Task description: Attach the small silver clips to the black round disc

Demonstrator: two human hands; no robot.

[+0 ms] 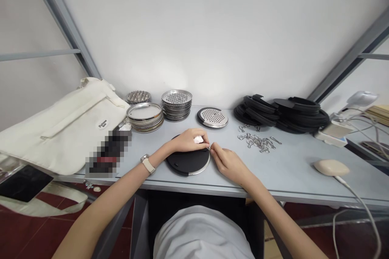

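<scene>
A black round plate with a metal rim along its right side lies near the table's front edge. My left hand rests over its far part, fingers curled and closed around a small white crumpled piece. At the plate's right edge, my right hand is closed in a pinch on a thin metal wire clip, mostly hidden by the fingertips. The left fingertips are right beside that clip. Behind the hands lies a round grater with a perforated metal face and black rim.
Stacks of metal grater discs and plain discs stand back left. Black plastic rings are piled back right, with loose wire clips before them. A cream bag lies left; a corded beige device sits right.
</scene>
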